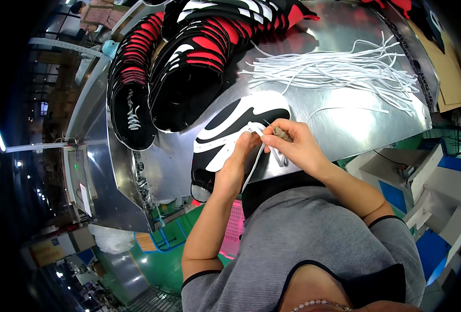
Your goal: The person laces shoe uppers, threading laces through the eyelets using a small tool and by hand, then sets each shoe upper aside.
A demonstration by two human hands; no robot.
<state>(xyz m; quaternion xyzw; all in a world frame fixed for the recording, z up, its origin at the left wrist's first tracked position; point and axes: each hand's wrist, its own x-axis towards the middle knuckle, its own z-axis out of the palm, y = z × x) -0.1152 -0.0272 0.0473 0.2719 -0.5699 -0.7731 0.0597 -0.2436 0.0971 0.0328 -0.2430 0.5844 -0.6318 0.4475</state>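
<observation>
A black and white shoe upper [230, 127] lies flat on the shiny metal table [345, 112] in front of me. My left hand [234, 161] pinches a white lace [255, 165] at the upper's near edge. My right hand [293, 143] grips a small brown tool [281, 134] with a thin metal tip, held against the lace where the two hands meet. The lace hangs down from my fingers over the table's edge.
Stacks of black, red and white shoe uppers [189, 57] fill the table's far left. A loose bundle of white laces [339, 70] lies at the far right. Cardboard [451, 78] sits beyond the right rim; white and blue boxes [433, 187] stand lower right.
</observation>
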